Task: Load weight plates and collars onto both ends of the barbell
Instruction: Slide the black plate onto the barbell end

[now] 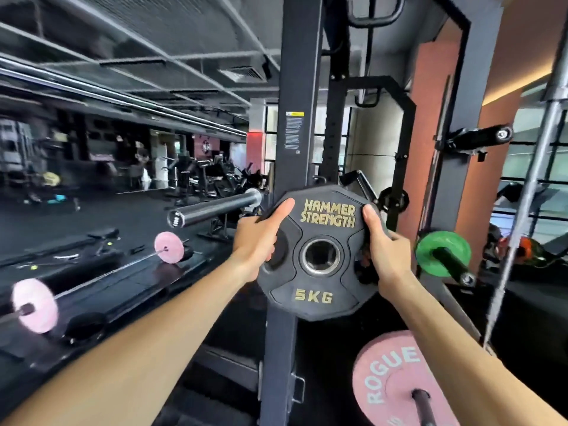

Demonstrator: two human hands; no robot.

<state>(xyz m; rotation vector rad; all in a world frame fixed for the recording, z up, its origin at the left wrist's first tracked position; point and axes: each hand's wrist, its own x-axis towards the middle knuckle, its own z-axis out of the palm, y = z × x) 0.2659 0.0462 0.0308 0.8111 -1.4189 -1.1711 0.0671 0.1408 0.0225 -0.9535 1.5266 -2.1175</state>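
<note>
A black 5 kg weight plate (319,287) marked Hammer Strength hangs upright in front of me, its steel-lined centre hole facing the camera. My left hand (256,244) grips its left edge, thumb on the face. My right hand (384,244) grips its right edge. The bare barbell sleeve (215,207) juts out to the left of the plate, at about the height of its top edge, and nothing is on it. The plate sits in front of the rack upright and is apart from the sleeve.
A black rack upright (296,118) rises behind the plate. A green plate (442,253) sits on a storage peg at right. A pink Rogue plate (396,379) hangs low right. A barbell with pink plates (169,247) lies on the floor at left.
</note>
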